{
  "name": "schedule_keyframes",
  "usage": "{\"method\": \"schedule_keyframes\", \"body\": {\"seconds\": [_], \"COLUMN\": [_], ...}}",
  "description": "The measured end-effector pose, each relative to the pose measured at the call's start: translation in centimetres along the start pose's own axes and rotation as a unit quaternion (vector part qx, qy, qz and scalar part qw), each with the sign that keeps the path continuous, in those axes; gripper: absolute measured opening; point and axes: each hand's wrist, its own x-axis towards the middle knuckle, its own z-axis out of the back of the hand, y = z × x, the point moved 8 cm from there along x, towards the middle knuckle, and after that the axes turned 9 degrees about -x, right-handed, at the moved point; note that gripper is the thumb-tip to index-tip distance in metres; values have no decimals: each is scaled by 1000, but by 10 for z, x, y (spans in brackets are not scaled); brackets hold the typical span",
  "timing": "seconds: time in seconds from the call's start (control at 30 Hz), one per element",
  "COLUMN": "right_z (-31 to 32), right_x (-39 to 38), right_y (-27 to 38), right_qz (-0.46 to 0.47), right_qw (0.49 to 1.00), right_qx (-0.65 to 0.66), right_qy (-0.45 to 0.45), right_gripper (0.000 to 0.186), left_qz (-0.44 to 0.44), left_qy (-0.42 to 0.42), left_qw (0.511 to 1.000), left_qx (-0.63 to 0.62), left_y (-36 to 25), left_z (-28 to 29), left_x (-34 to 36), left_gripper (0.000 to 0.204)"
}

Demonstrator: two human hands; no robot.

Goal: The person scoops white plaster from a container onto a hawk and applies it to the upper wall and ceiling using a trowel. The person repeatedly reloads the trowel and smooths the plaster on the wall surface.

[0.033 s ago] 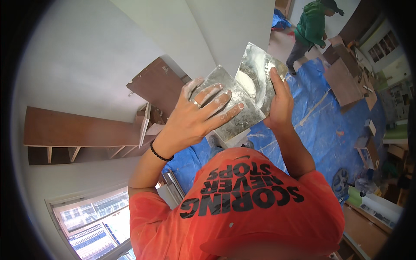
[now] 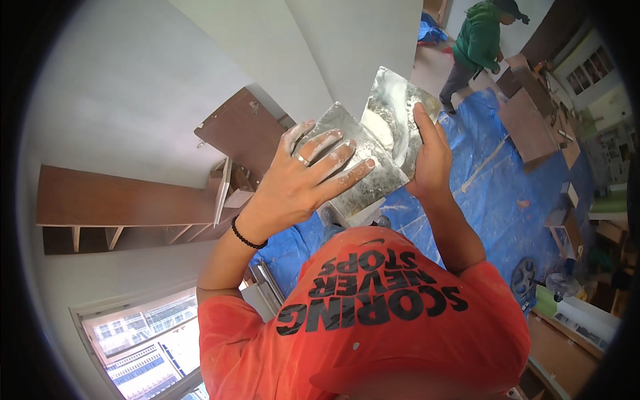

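In front of my chest I hold two flat metal putty blades with their edges close together. My left hand (image 2: 300, 177) lies over the near-left blade (image 2: 367, 183), its whitened fingers spread across the face; its thumb is hidden. On the far-right blade (image 2: 383, 83), my right hand (image 2: 432, 157) presses its thumb against the face, with its other fingers mostly hidden behind. A thick lump of white putty (image 2: 378, 128) sits on the right blade next to where the two blades meet. White smears streak both blades.
Blue sheeting (image 2: 480, 163) covers the floor. A person in a green top (image 2: 479, 40) stands at the far right, near brown boards (image 2: 530, 127). At left are a long wooden cabinet (image 2: 127, 197), a leaning brown panel (image 2: 240, 130) and a window (image 2: 143, 340).
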Motion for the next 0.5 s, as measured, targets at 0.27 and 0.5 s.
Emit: {"method": "schedule_keyframes", "body": {"seconds": [0.27,0.5], "right_z": [24,24], "right_x": [30,38], "right_y": [34,28], "right_qz": [121,154], "right_qw": [988,985], "right_qx": [-22,-47], "right_qy": [-98,-54], "right_gripper": [45,47], "left_qz": [38,187], "left_qy": [-123,-567], "left_qw": [990,416], "left_qx": [-64,-686], "left_y": [58,153], "left_z": [19,37], "left_x": [-23,-70], "left_gripper": [42,40]}}
